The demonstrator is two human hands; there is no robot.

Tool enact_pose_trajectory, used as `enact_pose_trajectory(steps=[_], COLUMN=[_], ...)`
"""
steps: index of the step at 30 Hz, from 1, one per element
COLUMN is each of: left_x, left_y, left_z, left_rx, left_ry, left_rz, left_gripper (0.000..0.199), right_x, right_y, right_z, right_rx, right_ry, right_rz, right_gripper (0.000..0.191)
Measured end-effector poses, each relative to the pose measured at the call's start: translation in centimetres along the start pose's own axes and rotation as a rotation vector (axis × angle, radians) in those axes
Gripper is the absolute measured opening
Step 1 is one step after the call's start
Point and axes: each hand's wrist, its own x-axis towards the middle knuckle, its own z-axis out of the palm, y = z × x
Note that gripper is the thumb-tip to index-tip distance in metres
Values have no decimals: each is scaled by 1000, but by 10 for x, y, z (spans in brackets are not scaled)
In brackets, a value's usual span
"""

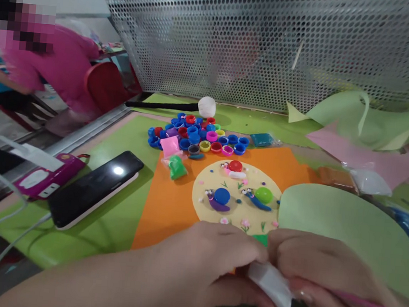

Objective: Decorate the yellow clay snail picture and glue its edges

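Note:
My left hand (pixel 229 258) is closed on a small white packet (pixel 272 286), thumb below and fingers above. Against its other end, my right hand (pixel 327 267) is closed too, with a thin pink stick (pixel 373 304) running back through its grip. What the white packet contains is hard to make out. Just beyond my hands lies an orange sheet (pixel 164 207) bearing a cream round (pixel 238 175). On the round are a blue-shelled snail (pixel 221 196), a green-shelled snail (pixel 263 195) and a red-shelled one (pixel 235 166), among small flowers.
Many coloured bottle caps (pixel 194 133) are heaped behind the sheet, near pink (pixel 170 145) and green (pixel 176 167) clay packets. A phone (pixel 96 189) and power bank (pixel 50 176) with cables lie left. Pale green paper (pixel 344 228) lies right. A perforated metal panel (pixel 253 48) stands behind.

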Motion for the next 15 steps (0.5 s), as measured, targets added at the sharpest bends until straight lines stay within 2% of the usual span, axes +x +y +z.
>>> enact_pose_trajectory(steps=[2, 5, 7, 9, 10, 11, 12, 13, 14, 15], left_x=[0, -1, -3, -5, -6, -7, -7, -7, -7, -7], left_y=[-3, -7, -7, -7, -7, -7, -6, -5, -4, -3], left_z=[-2, -1, 1, 2, 2, 3, 3, 2, 2, 2], left_rx=[-84, -230, -319, -380, -397, -404, -404, -390, -366, -341], left_ry=[-52, -110, -104, -84, -81, -82, -84, -83, -75, -63], left_rz=[15, -33, -92, -131, -142, -148, -155, -162, -165, -171], left_gripper=[11, 13, 14, 16, 17, 18, 19, 20, 20, 20], right_x=[0, -2, -4, -6, -7, -9, -11, -14, -18, -22], right_y=[-2, -5, -5, -2, 1, 5, 11, 18, 26, 34], right_z=[2, 4, 1, -10, -17, -26, -35, -44, -52, -59], right_rx=[132, 356, 473, 492, 455, 418, 331, 162, -87, -233], right_ry=[-25, -28, -4, 58, 87, 103, 37, -79, -64, 28], right_rz=[82, 159, 213, 327, 398, 553, 662, 778, 970, 1036], right_gripper=[42, 49, 50, 47, 49, 49, 61, 82, 93, 92])
